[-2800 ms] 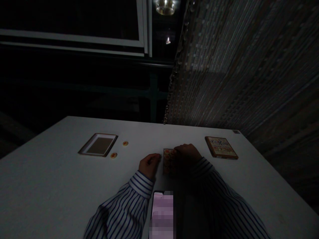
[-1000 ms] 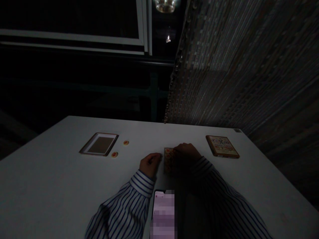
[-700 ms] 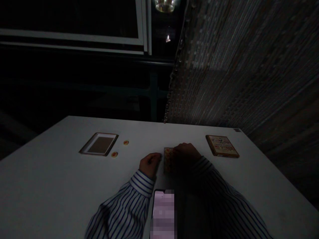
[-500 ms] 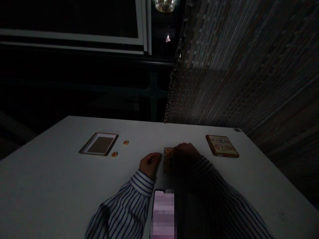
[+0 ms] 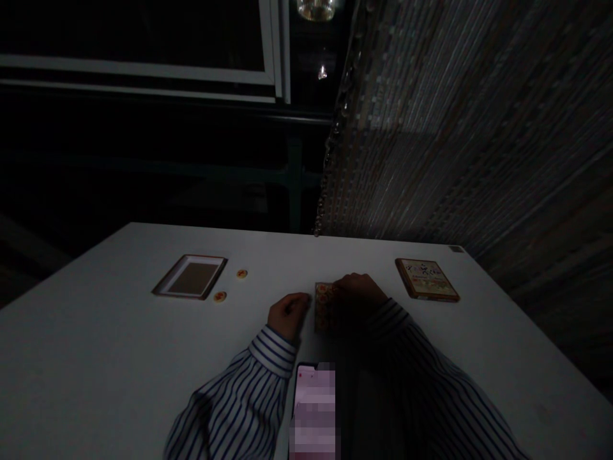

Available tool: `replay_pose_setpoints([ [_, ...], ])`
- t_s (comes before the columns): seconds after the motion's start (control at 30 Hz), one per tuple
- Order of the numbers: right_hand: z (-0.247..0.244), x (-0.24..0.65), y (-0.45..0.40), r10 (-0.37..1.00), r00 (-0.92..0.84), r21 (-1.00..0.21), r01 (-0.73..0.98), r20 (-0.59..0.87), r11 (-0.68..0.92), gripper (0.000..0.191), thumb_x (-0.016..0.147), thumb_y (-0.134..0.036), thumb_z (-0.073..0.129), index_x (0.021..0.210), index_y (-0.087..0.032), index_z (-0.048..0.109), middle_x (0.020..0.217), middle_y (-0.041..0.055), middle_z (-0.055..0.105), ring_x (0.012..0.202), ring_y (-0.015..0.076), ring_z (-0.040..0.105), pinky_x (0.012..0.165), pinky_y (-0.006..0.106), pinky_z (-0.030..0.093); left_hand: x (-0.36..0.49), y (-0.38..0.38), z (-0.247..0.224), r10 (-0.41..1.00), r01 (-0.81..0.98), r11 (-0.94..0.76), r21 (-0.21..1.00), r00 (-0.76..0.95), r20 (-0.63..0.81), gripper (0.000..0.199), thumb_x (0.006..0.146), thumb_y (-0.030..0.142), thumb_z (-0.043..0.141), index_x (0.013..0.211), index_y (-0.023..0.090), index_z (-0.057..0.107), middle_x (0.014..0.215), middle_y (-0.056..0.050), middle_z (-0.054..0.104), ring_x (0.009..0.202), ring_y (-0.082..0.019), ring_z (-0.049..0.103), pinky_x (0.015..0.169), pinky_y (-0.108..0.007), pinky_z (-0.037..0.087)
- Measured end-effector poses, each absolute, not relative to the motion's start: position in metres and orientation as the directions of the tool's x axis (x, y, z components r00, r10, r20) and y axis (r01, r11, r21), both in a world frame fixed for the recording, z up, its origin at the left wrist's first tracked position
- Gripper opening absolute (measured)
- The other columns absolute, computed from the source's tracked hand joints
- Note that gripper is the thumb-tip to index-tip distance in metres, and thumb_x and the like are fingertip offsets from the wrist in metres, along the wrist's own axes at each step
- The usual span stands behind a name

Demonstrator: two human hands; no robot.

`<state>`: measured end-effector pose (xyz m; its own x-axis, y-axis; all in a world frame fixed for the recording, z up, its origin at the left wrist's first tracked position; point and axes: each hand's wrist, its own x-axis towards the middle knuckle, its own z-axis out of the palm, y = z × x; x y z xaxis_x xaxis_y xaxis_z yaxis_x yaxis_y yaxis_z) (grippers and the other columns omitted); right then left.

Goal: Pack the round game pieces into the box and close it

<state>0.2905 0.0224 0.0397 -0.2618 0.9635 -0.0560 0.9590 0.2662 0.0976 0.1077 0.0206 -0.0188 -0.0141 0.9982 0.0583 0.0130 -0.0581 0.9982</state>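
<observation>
Several round Chinese chess pieces [image 5: 323, 305] with red characters lie packed in a small shallow tray [image 5: 315, 327] at the middle of the table. My right hand [image 5: 358, 292] rests over the tray's right side, fingers bent down and closed at its far end. Deep shadow hides what, if anything, is between those fingertips. Just left of the tray, my left hand [image 5: 290, 314] lies on the table, loosely curled with thumb and fingers together; nothing shows in it. Two loose pieces, one farther back [image 5: 242, 274] and one nearer [image 5: 220, 297], lie off to the left.
An open box part [image 5: 156, 292] with a pale inside lies at the left of the white table [image 5: 119, 358]. A printed box part [image 5: 428, 281] lies at the right. Close to me is a phone [image 5: 313, 409] with its screen lit. A string curtain [image 5: 407, 160] hangs behind.
Both hands stay almost in the same place. The light on the table and tray looks slightly different; the loose pieces and boxes have not moved.
</observation>
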Motion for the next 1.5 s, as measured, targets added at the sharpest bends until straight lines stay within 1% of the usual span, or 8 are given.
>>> replay_pose_setpoints([
  [0.2, 0.046, 0.302, 0.023, 0.963, -0.258, 0.081, 0.964, 0.074, 0.252, 0.03, 0.086, -0.032, 0.034, 0.096, -0.022, 0.06, 0.09, 0.0057, 0.065, 0.084, 0.0187, 0.057, 0.069, 0.028, 0.037, 0.107, 0.022, -0.02, 0.998, 0.019, -0.069, 0.997, -0.014, 0.069, 0.024, 0.063, 0.034, 0.061, 0.072, 0.013, 0.067, 0.069, -0.007, 0.068, 0.066, -0.016, 0.062, 0.064, -0.028, 0.049],
  [0.4, 0.061, 0.304, 0.016, 0.928, -0.223, -0.01, 0.971, 0.298, 0.237, 0.026, 0.086, -0.028, 0.037, 0.095, -0.019, 0.06, 0.093, 0.0038, 0.065, 0.085, 0.0156, 0.056, 0.075, 0.026, 0.034, 0.106, 0.022, -0.02, 0.999, 0.03, -0.049, 0.998, 0.018, 0.048, 0.025, 0.062, 0.034, 0.062, 0.073, 0.012, 0.067, 0.069, -0.006, 0.068, 0.066, -0.016, 0.062, 0.064, -0.027, 0.049],
  [0.57, 0.07, 0.302, 0.01, 0.901, -0.203, -0.052, 0.969, 0.382, 0.24, 0.024, 0.085, -0.026, 0.039, 0.092, -0.018, 0.061, 0.09, 0.0027, 0.066, 0.081, 0.0152, 0.057, 0.074, 0.026, 0.034, 0.108, 0.02, -0.02, 0.998, 0.024, -0.061, 0.998, -0.022, 0.061, 0.024, 0.062, 0.035, 0.061, 0.072, 0.013, 0.066, 0.066, -0.005, 0.068, 0.064, -0.015, 0.061, 0.062, -0.026, 0.049],
  [0.73, 0.072, 0.301, 0.008, 0.9, -0.205, -0.07, 0.966, 0.385, 0.25, 0.025, 0.085, -0.026, 0.039, 0.092, -0.018, 0.061, 0.089, 0.0037, 0.066, 0.082, 0.0151, 0.057, 0.076, 0.026, 0.034, 0.108, 0.021, -0.022, 0.998, 0.029, -0.062, 0.998, -0.016, 0.063, 0.024, 0.062, 0.035, 0.061, 0.072, 0.013, 0.067, 0.067, -0.005, 0.068, 0.065, -0.015, 0.061, 0.063, -0.026, 0.049],
  [0.97, 0.074, 0.301, 0.008, 0.929, -0.191, -0.076, 0.971, 0.318, 0.225, 0.028, 0.086, -0.028, 0.036, 0.096, -0.018, 0.06, 0.094, 0.0044, 0.065, 0.086, 0.0158, 0.055, 0.079, 0.027, 0.033, 0.109, 0.02, -0.022, 0.998, -0.006, -0.053, 0.999, -0.028, 0.053, 0.026, 0.061, 0.036, 0.062, 0.072, 0.013, 0.066, 0.068, -0.006, 0.068, 0.065, -0.016, 0.062, 0.064, -0.027, 0.049],
  [1.1, 0.074, 0.3, 0.008, 0.922, -0.193, -0.065, 0.972, 0.335, 0.227, 0.027, 0.086, -0.027, 0.037, 0.095, -0.018, 0.06, 0.093, 0.0041, 0.065, 0.085, 0.0151, 0.056, 0.078, 0.026, 0.032, 0.108, 0.02, -0.02, 0.997, 0.028, -0.067, 0.997, -0.024, 0.067, 0.027, 0.061, 0.037, 0.062, 0.073, 0.013, 0.066, 0.065, -0.005, 0.067, 0.064, -0.016, 0.061, 0.062, -0.027, 0.05],
  [1.3, 0.075, 0.3, 0.007, 0.917, -0.207, -0.07, 0.967, 0.342, 0.244, 0.026, 0.086, -0.027, 0.037, 0.094, -0.018, 0.06, 0.092, 0.0036, 0.065, 0.084, 0.0149, 0.056, 0.076, 0.026, 0.032, 0.107, 0.02, -0.021, 0.994, 0.059, -0.108, 0.992, -0.024, 0.11, 0.024, 0.063, 0.035, 0.06, 0.071, 0.013, 0.066, 0.068, -0.006, 0.067, 0.066, -0.016, 0.061, 0.066, -0.029, 0.049],
  [1.5, 0.077, 0.298, 0.004, 0.917, -0.206, -0.079, 0.966, 0.342, 0.247, 0.027, 0.086, -0.027, 0.036, 0.094, -0.018, 0.06, 0.092, 0.0036, 0.065, 0.084, 0.0152, 0.055, 0.075, 0.027, 0.033, 0.107, 0.02, -0.019, 0.991, 0.068, -0.132, 0.989, -0.012, 0.133, 0.023, 0.063, 0.035, 0.06, 0.07, 0.014, 0.065, 0.064, -0.004, 0.066, 0.063, -0.016, 0.06, 0.062, -0.027, 0.048],
])
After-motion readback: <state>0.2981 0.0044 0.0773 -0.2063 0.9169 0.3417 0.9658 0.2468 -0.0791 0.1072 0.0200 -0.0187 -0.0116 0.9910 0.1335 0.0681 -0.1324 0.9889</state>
